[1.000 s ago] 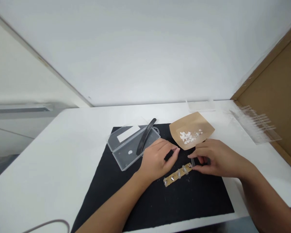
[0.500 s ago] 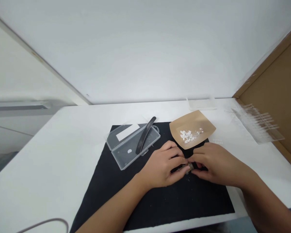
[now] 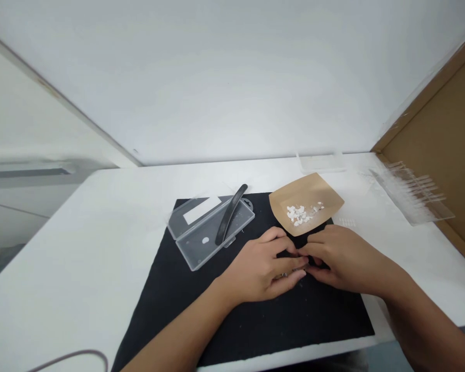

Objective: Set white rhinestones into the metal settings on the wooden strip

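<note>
My left hand (image 3: 261, 266) rests low over the black mat (image 3: 275, 320), its fingers curled down around a small piece that they mostly hide. Against those fingertips, my right hand (image 3: 339, 258) pinches at the same spot with thumb and forefinger. Only slivers of the small piece show, too little to name it. Just beyond both hands lies a shallow brown paper tray (image 3: 313, 188) with small white flakes (image 3: 300, 214) in it. Left of them, a clear hinged plastic case (image 3: 196, 253) lies open, with a curved black strip (image 3: 229, 214) across it.
A white label (image 3: 202, 210) is on the case's lid, and a white oval (image 3: 205, 241) lies inside. Clear comb-like plastic strips (image 3: 418, 194) stand at right, near a cardboard panel (image 3: 437, 113). A cable (image 3: 81, 353) curves at the lower left of the white table (image 3: 81, 258).
My left fingers have shifted slightly right and now cover most of the small brownish piece that showed between the hands. The right hand stays nearly in place; tray and case are unmoved.
</note>
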The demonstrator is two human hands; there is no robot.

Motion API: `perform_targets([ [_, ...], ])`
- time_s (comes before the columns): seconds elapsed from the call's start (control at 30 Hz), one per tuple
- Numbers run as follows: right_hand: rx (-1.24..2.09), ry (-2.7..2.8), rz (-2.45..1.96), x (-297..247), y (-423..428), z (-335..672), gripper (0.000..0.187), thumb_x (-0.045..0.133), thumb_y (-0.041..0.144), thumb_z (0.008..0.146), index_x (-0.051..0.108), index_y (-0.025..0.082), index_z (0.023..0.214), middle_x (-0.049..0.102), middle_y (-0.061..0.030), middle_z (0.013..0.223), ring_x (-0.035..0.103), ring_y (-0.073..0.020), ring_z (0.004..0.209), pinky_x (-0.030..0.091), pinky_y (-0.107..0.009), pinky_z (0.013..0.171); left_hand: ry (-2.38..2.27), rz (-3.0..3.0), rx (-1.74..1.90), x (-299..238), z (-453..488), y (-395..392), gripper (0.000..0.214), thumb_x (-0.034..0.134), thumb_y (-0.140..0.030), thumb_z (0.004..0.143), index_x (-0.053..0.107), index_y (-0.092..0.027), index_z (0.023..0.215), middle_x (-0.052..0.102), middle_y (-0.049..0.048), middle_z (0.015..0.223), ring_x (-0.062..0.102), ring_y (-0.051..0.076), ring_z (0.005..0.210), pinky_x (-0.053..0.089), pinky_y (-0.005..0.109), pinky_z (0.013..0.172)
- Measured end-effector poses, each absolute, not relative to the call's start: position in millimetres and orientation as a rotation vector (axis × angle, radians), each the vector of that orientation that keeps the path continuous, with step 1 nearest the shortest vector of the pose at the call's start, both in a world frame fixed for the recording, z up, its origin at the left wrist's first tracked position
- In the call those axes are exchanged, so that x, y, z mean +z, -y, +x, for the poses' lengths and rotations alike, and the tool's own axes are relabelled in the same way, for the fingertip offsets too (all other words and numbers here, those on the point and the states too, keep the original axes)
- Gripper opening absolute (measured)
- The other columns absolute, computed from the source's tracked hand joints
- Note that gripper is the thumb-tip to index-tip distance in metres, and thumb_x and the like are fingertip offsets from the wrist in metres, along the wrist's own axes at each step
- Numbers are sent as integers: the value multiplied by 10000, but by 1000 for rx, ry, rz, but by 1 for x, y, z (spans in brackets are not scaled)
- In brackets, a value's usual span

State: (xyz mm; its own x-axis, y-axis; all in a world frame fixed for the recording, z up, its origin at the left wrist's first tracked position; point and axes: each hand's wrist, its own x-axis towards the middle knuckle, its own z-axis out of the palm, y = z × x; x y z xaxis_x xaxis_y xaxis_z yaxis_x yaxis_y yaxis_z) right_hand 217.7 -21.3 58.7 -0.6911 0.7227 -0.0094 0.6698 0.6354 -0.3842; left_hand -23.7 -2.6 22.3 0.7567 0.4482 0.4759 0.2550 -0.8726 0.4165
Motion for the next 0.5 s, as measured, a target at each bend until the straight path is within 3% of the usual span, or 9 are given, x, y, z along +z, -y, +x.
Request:
perform_targets([
  [0.13, 533, 2685, -1123, 57, 20, 220, 32, 702, 233, 925, 696, 213, 901, 726, -17, 926, 614, -181, 806, 359, -332, 703, -566, 2672, 735, 21, -24, 3, 258, 627, -321, 1019, 788, -253, 1209, 727, 86, 1045, 614, 242, 1033, 598, 362, 859],
  [0.27, 580, 2682, -1124, 55, 19, 222, 62, 714, 288, 953, 736, 231, 963, 747, -24, 988, 648, -205, 894, 392, -345, 765, -588, 2692, 652, 22, -22, 3, 232, 602, -289, 1024, 808, -237, 1117, 717, 88, 1041, 615, 250, 1037, 601, 365, 838],
  [0.5, 672, 2668, -1153, 57, 15, 219, 135, 732, 283, 923, 689, 209, 819, 702, 3, 821, 579, -158, 738, 339, -315, 687, -597, 2641, 632, 28, -21, 4, 232, 596, -283, 1030, 824, -243, 1014, 699, 91, 993, 606, 245, 1047, 603, 347, 829],
])
